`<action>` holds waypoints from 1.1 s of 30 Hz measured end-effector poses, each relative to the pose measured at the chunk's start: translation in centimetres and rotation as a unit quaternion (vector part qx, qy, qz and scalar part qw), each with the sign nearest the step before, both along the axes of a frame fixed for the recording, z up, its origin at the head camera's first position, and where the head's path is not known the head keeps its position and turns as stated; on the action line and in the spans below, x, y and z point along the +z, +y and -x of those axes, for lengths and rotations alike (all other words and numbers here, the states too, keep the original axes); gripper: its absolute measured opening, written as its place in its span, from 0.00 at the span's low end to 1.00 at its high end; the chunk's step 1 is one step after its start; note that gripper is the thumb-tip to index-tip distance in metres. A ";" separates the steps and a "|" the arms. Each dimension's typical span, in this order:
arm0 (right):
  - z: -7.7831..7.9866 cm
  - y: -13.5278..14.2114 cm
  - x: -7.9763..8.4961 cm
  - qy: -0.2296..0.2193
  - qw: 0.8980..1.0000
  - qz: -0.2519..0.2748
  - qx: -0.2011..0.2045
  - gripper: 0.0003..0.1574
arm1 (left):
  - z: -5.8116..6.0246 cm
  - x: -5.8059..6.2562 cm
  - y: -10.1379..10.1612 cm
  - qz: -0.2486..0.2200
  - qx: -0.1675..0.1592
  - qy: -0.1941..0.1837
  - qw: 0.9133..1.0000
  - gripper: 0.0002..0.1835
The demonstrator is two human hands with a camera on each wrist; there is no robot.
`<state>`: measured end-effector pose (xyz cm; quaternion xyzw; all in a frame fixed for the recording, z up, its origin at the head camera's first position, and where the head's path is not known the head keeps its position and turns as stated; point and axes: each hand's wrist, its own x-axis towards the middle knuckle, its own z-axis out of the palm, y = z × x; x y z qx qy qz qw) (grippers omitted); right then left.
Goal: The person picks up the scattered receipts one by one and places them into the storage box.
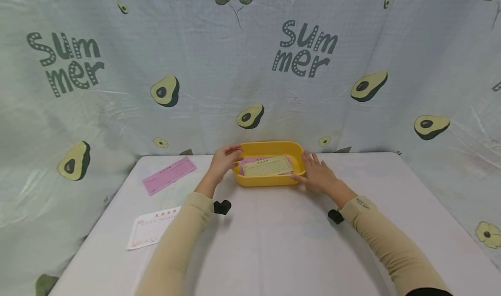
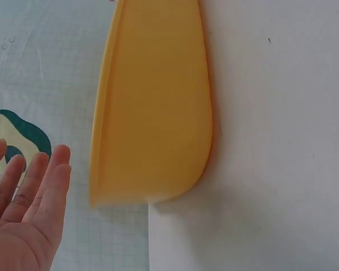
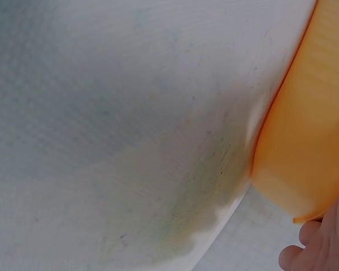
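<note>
A yellow plastic tray (image 1: 266, 181) stands at the back of the white table. Inside it, a pale yellow paper slip (image 1: 268, 167) lies over pink paper (image 1: 246, 161). My left hand (image 1: 225, 162) is beside the tray's left end. In the left wrist view its fingers (image 2: 57, 180) are loosely extended, with a gap between them and the tray's wall (image 2: 155, 107). At the right end, my right hand (image 1: 322, 177) rests against the tray with its fingers extended. In the right wrist view only a few fingertips (image 3: 311, 231) show near the rim.
On the table's left side lie a pink paper slip (image 1: 169, 175) and, closer to me, a white printed form (image 1: 151, 227), partly covered by my left sleeve (image 1: 176, 244). A curtain (image 1: 219, 70) with avocado prints hangs right behind the table's back edge.
</note>
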<state>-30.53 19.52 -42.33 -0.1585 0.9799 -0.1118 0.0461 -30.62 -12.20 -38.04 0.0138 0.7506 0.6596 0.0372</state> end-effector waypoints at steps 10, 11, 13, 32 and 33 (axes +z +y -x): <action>0.0 -0.1 -0.1 -0.013 1.000 0.004 0.002 0.66 | -1.0 0.2 -2.8 0.063 0.003 0.046 0.997 0.20; 0.0 -0.1 -0.1 -0.013 1.000 0.004 0.002 0.65 | -1.1 0.2 -3.2 0.083 0.007 0.053 0.995 0.20; -0.1 -0.1 0.0 -0.013 1.000 0.007 0.004 0.65 | -1.2 0.0 -4.0 0.121 0.013 0.067 0.990 0.20; 0.0 0.0 0.3 -0.020 1.000 0.022 0.006 0.65 | -2.8 -0.4 -12.6 0.193 0.085 0.013 0.977 0.24; 0.0 0.0 0.3 -0.017 1.000 0.023 0.006 0.65 | -2.9 -0.3 -13.0 0.192 0.089 0.004 0.977 0.25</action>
